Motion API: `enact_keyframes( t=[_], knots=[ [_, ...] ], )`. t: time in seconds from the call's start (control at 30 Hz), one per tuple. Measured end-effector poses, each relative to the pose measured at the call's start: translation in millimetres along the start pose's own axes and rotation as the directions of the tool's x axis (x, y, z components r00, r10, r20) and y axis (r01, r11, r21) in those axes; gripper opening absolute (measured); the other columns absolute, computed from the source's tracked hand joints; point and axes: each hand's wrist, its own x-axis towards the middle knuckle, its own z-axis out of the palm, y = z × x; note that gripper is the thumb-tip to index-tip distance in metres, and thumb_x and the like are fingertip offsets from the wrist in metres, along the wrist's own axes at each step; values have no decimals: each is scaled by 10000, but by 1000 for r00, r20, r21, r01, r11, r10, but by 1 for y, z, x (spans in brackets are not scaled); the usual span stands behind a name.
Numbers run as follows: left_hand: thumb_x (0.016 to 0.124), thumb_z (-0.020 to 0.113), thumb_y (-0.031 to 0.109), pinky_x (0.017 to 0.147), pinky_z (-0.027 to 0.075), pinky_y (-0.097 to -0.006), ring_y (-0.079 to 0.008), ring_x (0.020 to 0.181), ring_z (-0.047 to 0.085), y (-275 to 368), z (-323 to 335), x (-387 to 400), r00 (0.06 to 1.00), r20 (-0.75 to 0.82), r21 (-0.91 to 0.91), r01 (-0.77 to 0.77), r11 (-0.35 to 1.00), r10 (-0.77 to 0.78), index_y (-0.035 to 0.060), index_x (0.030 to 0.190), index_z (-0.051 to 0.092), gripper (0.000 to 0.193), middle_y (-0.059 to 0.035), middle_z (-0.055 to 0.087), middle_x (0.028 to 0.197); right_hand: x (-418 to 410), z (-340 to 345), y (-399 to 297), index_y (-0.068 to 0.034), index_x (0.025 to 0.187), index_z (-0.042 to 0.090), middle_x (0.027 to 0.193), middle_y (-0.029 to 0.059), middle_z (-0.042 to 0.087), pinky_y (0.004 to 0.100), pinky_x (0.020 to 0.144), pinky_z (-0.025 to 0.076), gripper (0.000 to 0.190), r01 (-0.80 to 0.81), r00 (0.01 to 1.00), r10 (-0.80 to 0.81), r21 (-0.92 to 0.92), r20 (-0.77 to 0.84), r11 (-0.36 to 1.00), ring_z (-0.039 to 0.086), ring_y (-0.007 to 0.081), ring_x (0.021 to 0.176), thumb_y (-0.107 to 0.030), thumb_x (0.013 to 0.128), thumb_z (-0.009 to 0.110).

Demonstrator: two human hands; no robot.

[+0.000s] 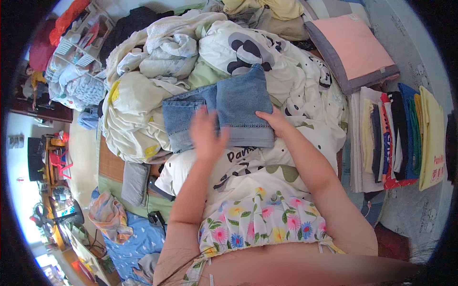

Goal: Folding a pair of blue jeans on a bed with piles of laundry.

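Blue denim shorts [243, 103] lie folded in front of me on a white duvet with panda prints [304, 89]. Their hem shows a paler band along the near side. My left hand [209, 136], blurred by motion, is over the left part of the shorts with thumb and fingers apart, holding nothing; whether it touches the denim I cannot tell. At the right edge my right hand [277, 121] grips the denim, thumb on top and the other fingers mostly hidden.
On the right stands a row of folded clothes [386, 139], below a pink and grey cushion [357, 50]. Rumpled bedding [136, 107] is heaped at the left. A grey pillow [135, 181], a cable with a black adapter [155, 218] and blue dotted fabric [139, 239] lie nearer.
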Motion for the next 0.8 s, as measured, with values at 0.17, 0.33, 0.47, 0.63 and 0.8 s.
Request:
enact_keyframes(
  t=[0.17, 0.33, 0.47, 0.63, 0.8],
  knots=[
    [731, 686, 202, 922, 397, -439, -353, 1089, 498, -123, -57, -7, 836, -325, 109, 498, 861, -442, 1, 1154, 486, 509, -193, 505, 1208, 5, -9, 6, 3, 1229, 439, 1139, 126, 569, 355, 877, 436, 579, 81, 997, -82, -76, -13, 994, 552, 225, 1025, -140, 741, 714],
    [749, 673, 204, 799, 465, -311, -218, 928, 571, -194, -33, -53, 598, 307, -454, 776, 439, -740, -54, 1224, 407, 602, -165, 564, 1068, -4, 11, 0, 8, 1236, 440, 1136, 127, 570, 339, 897, 422, 577, 96, 995, -99, -129, -21, 987, 547, 224, 1034, -118, 738, 702],
    [740, 618, 92, 827, 455, -299, -201, 932, 569, -143, -43, -16, 660, 402, -550, 729, 408, -635, -43, 1292, 363, 623, -162, 571, 1061, -6, -2, 6, 11, 1225, 455, 1128, 127, 574, 330, 896, 421, 558, 131, 988, -144, -196, -58, 972, 552, 221, 1019, -112, 737, 697],
    [739, 614, 88, 867, 436, -301, -193, 976, 562, -28, -68, 30, 802, 463, -609, 597, 522, -378, -30, 1316, 356, 643, -131, 569, 1094, -17, 12, -11, 23, 1193, 466, 1112, 137, 580, 328, 894, 423, 540, 212, 968, -237, -247, -77, 946, 561, 223, 1002, -103, 725, 705],
    [702, 604, 135, 786, 479, -366, -312, 860, 613, 60, -26, 48, 889, 437, -418, 335, 845, -136, -43, 1346, 305, 732, -217, 605, 997, -5, 2, 7, 22, 1180, 460, 1107, 138, 580, 335, 898, 427, 519, 236, 949, -283, -284, -138, 929, 565, 222, 994, -93, 732, 696]
  ],
)
